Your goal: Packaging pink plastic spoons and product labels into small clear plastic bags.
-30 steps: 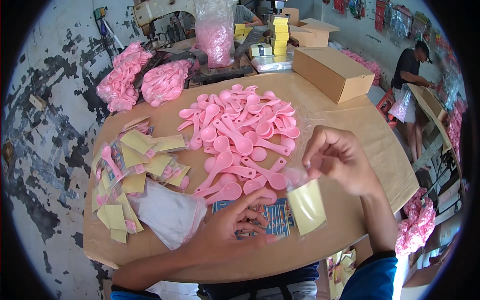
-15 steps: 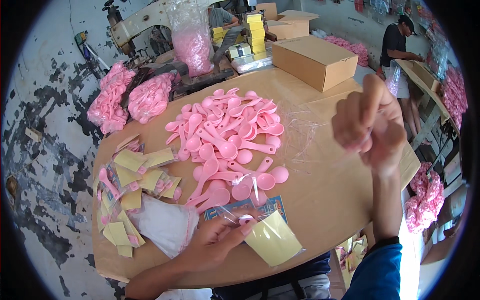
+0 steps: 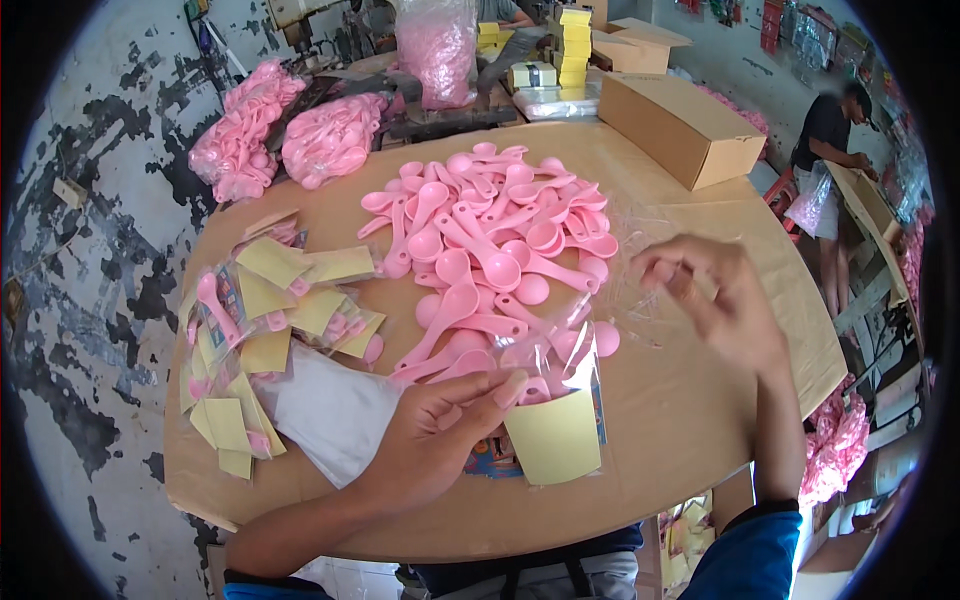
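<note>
My left hand (image 3: 440,430) pinches a clear plastic packet (image 3: 552,440) between thumb and fingers. Inside it are a pale yellow card and part of a pink spoon handle; the rest of the packet's contents is partly hidden. Under it and my fingers lies a colourful printed sheet (image 3: 490,460), mostly covered. My right hand (image 3: 720,305), slightly blurred, hovers beside thin clear plastic strips (image 3: 645,325) with fingers bent and thumb apart. Nothing plain shows in it. A heap of pink measuring spoons (image 3: 500,220) spreads over the table beyond my hands.
Filled packets with yellow cards (image 3: 265,350) pile up at left, beside a stack of clear bags (image 3: 335,410). A closed cardboard box (image 3: 680,130) and bundled pink spoons (image 3: 335,140) stand along the far edge. Another person (image 3: 830,140) works at a bench far right.
My right hand has come down and left, from raised and pinched to loosened over the plastic strips. My left hand has turned the packet more upright. The view has shifted.
</note>
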Demonstrator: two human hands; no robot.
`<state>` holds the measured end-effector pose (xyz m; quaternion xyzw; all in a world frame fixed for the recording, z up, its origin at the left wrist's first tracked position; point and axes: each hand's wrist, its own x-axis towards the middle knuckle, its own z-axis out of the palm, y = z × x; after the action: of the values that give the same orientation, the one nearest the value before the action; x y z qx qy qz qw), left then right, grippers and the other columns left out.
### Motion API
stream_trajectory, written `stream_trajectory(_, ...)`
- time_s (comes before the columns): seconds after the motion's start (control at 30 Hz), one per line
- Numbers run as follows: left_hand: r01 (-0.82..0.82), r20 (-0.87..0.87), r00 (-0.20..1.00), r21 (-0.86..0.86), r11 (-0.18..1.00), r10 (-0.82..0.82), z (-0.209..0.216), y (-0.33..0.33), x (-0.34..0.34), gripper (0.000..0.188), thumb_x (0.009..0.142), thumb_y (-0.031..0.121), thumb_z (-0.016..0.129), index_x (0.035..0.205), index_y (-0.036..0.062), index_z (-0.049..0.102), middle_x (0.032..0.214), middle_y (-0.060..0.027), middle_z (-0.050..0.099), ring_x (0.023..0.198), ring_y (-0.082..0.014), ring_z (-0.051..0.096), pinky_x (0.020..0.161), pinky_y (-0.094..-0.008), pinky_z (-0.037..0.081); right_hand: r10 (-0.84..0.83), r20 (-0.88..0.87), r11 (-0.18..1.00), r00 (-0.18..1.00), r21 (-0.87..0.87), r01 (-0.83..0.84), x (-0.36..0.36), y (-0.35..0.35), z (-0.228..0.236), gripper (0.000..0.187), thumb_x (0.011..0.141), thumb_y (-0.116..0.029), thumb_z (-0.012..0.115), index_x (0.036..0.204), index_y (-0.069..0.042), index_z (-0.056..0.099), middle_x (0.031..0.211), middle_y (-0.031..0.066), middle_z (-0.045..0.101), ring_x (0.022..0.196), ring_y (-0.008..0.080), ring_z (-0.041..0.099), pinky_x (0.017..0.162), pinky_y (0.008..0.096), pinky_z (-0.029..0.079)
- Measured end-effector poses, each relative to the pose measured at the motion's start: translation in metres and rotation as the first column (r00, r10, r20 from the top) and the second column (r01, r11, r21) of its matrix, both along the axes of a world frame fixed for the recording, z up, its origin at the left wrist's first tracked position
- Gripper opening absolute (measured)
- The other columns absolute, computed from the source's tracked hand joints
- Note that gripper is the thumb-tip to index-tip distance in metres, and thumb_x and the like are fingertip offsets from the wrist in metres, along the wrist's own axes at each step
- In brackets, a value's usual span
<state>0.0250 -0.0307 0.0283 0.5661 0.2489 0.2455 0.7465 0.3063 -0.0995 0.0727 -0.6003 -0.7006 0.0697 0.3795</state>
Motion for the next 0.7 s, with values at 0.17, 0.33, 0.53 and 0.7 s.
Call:
stream_trajectory(0.17,-0.058,0.048,0.997,-0.033,0.998,0.06,0.003,-0.002,0.006,0.032,0.1,0.017,0.054,0.124,-0.0028,0.059,0.097,-0.0017,0.066,0.085,-0.0051,0.059,0.077,-0.022,0.049,-0.191,-0.024,0.975,0.981,-0.123,0.187,0.102,-0.002,-0.013,0.023,0.092,-0.006,0.05,0.109,0.002,0.064,0.097,0.0115,0.069,0.089,0.0154,0.063,0.073,0.0268,0.046)
stream_trajectory(0.33,-0.035,0.034,0.999,-0.041,0.999,0.036,0.001,-0.001,0.003,0.031,0.1,0.018,0.053,0.124,-0.0007,0.06,0.092,-0.0008,0.065,0.079,-0.0047,0.059,0.071,-0.0227,0.051,-0.545,0.289,0.812,0.787,-0.053,0.582,0.152,-0.009,-0.053,0.033,0.098,-0.023,0.043,0.112,0.002,0.059,0.088,0.0087,0.065,0.084,0.0152,0.06,0.079,0.0294,0.048)
stream_trajectory(0.53,-0.066,0.025,0.997,-0.029,0.997,0.066,0.01,-0.007,-0.002,0.031,0.101,0.018,0.052,0.125,-0.0003,0.059,0.09,0.0002,0.063,0.079,-0.0047,0.058,0.072,-0.0232,0.051,-0.422,0.15,0.726,0.894,-0.534,0.432,0.105,0.01,-0.035,0.039,0.099,-0.019,0.039,0.134,-0.002,0.049,0.119,0.016,0.064,0.118,0.0191,0.056,0.098,0.0303,0.041)
stream_trajectory(0.7,-0.012,0.081,0.997,-0.036,0.999,0.015,-0.001,-0.002,0.004,0.032,0.101,0.019,0.051,0.126,0.0002,0.059,0.094,0.0001,0.063,0.083,-0.0049,0.058,0.075,-0.0237,0.052,-0.288,-0.124,0.954,0.95,0.046,0.295,0.081,-0.004,-0.024,0.036,0.103,-0.013,0.035,0.134,0.0,0.045,0.118,0.0176,0.063,0.116,0.024,0.057,0.099,0.0335,0.042)
